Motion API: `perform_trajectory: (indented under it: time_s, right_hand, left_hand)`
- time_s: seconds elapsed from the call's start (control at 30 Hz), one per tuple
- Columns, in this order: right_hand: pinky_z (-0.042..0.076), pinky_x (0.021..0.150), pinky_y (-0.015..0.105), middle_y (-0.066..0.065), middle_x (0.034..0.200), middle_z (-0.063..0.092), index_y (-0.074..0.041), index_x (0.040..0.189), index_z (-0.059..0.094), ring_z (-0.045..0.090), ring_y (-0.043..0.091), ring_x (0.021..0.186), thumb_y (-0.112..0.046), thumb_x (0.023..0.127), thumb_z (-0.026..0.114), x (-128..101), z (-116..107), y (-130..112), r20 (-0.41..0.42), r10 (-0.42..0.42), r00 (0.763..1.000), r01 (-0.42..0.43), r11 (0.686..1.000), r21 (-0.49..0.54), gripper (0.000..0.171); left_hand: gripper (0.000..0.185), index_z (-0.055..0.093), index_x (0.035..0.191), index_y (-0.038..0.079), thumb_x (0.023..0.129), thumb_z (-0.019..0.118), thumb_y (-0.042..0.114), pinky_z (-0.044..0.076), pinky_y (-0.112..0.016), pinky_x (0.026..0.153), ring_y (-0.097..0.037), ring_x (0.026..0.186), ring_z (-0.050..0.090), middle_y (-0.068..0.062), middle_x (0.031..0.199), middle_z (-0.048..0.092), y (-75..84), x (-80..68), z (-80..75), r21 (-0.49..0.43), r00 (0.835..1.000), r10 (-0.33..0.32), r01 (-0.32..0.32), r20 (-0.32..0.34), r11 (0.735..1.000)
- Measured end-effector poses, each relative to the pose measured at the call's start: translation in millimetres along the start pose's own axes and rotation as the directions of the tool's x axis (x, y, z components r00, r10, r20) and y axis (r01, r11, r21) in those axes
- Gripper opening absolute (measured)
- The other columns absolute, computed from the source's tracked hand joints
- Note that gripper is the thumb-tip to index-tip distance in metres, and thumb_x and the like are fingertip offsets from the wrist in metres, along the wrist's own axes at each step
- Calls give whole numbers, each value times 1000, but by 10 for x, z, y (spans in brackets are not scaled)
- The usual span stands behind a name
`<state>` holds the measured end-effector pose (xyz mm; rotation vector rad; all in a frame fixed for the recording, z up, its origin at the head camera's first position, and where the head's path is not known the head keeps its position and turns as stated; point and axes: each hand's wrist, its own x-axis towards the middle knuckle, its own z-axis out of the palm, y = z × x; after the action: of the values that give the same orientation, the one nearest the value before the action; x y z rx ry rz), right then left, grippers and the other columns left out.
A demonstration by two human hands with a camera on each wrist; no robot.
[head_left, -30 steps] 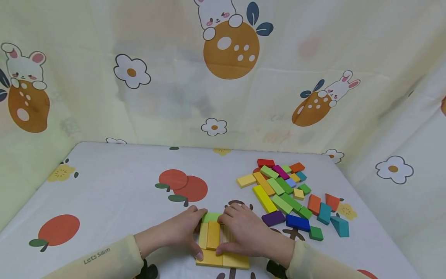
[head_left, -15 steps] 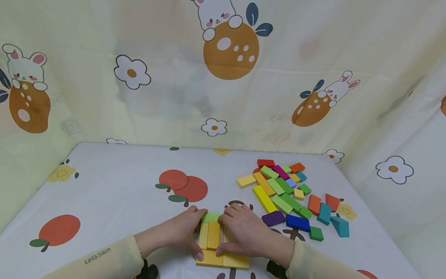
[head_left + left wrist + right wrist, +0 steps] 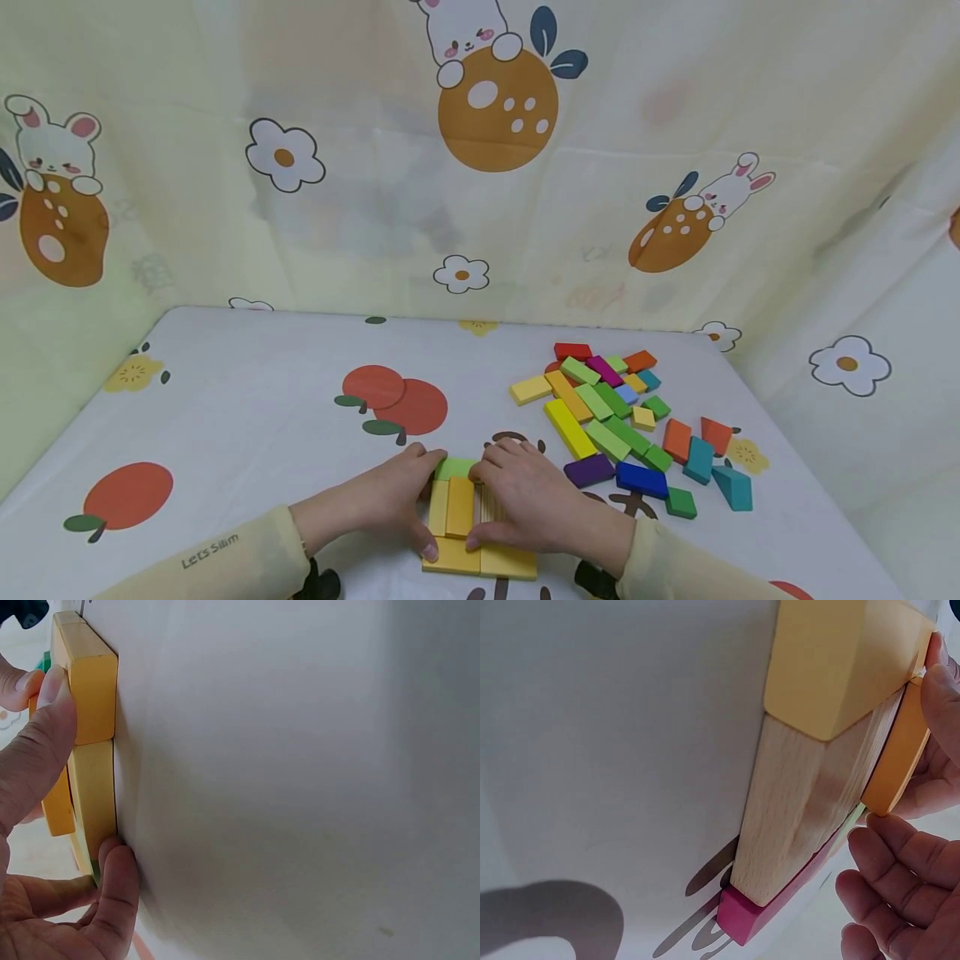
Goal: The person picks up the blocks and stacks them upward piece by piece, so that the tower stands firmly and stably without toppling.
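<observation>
A low rectangle of wooden blocks lies flat at the table's front. Yellow blocks (image 3: 450, 557) form its near side, a light green block (image 3: 454, 468) its far side. My left hand (image 3: 397, 500) grips its left side, thumb at the near end and fingers at the far end of the left yellow block (image 3: 94, 791). An orange block (image 3: 460, 507) sits raised on the inner side. My right hand (image 3: 525, 500) pinches that block lengthwise between thumb and fingers. In the right wrist view a bare wood block (image 3: 784, 814) and a magenta block (image 3: 742, 915) show on the right side.
Loose blocks lie scattered to the right, among them a yellow one (image 3: 568, 429), a purple one (image 3: 588, 470), a dark blue one (image 3: 641, 478) and a teal triangle (image 3: 732, 487). A printed curtain (image 3: 360, 225) hangs behind the white patterned tablecloth (image 3: 262, 400).
</observation>
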<state>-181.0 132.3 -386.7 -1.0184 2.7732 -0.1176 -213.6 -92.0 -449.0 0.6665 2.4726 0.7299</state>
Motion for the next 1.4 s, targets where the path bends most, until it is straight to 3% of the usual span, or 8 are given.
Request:
perform_trajectory:
  time_s: [0.37, 0.47, 0.57, 0.73, 0.93, 1.27, 1.4]
  right_hand:
    - [47, 110, 50, -1, 121, 67, -18, 126, 68, 55, 23, 125, -74, 80, 68, -15, -1, 16, 11, 13, 1000, -13, 1000, 2, 72]
    - [49, 108, 50, 1, 124, 67, -18, 128, 67, 55, 22, 125, -71, 81, 70, -37, -16, 59, -3, 34, 999, -34, 999, 17, 71]
    - [51, 104, 48, 2, 125, 67, -17, 130, 66, 56, 21, 120, -62, 84, 74, -70, -40, 141, -30, 60, 998, -59, 998, 32, 65]
    - [56, 93, 43, 5, 118, 69, -11, 131, 66, 61, 20, 106, -46, 88, 78, -126, -74, 385, -114, 69, 991, -71, 997, -13, 57]
    - [57, 92, 48, 7, 111, 70, -6, 128, 66, 65, 26, 104, -30, 88, 80, -206, -92, 802, -207, 115, 972, -118, 993, -1, 48]
    - [58, 94, 50, 6, 113, 70, -13, 122, 72, 64, 27, 106, -12, 90, 78, -455, -65, 1306, -158, 308, 938, -302, 951, 57, 32]
    - [56, 95, 56, 10, 119, 69, -18, 125, 72, 62, 34, 112, -6, 89, 77, -526, -42, 1416, -134, 303, 943, -302, 953, 27, 38]
  left_hand:
    - [126, 40, 154, 8, 54, 93, 63, 54, -28, 94, -8, 97, 53, 2, 117, 51, -54, 11, 2, 4, 1000, 27, -27, 5, 1000]
    - [123, 41, 153, 7, 56, 95, 59, 55, -29, 96, -8, 97, 53, 1, 117, 52, 16, -36, -35, 3, 1000, 20, -20, 2, 1000]
    - [117, 42, 152, 3, 59, 98, 48, 55, -34, 99, -12, 98, 53, -3, 118, 53, 184, -143, -107, -1, 1000, 3, -3, -7, 1000]
    - [110, 43, 150, -2, 61, 100, 31, 55, -41, 101, -16, 99, 53, -9, 117, 55, 420, -287, -205, -11, 999, -27, 27, -19, 1000]
    - [108, 44, 149, -2, 62, 100, 28, 55, -41, 101, -17, 99, 53, -9, 117, 55, 457, -307, -214, -18, 999, -43, 42, -23, 999]
    - [108, 44, 150, 0, 62, 100, 30, 55, -42, 102, -16, 101, 53, -8, 118, 55, 452, -298, -206, -19, 999, -52, 51, -15, 998]
    - [108, 44, 149, 0, 62, 100, 30, 55, -43, 103, -17, 102, 53, -9, 119, 55, 443, -299, -203, -23, 999, -50, 50, -19, 999]
